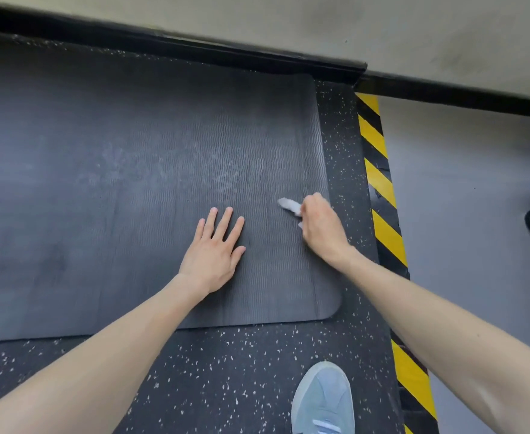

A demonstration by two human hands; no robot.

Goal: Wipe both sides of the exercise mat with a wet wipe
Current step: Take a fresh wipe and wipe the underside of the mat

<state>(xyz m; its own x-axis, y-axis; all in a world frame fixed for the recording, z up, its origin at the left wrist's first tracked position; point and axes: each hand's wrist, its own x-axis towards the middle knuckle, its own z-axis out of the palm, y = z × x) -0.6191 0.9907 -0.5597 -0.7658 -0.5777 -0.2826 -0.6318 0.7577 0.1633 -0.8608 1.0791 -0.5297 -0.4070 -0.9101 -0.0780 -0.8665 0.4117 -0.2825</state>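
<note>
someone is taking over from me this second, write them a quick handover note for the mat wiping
Hands: the left hand lies flat on the mat, fingers straight, pressing it down. The right hand holds the bunched wet wipe against the mat near its right edge.
Things: the mat is unrolled flat on the speckled floor, ribbed face up.
Done: wiping of this face is under way; how much is covered cannot be told.
Left: finish this face. The picture does not show whether the underside has been wiped, so turn the mat over and wipe it too if unsure.
</note>
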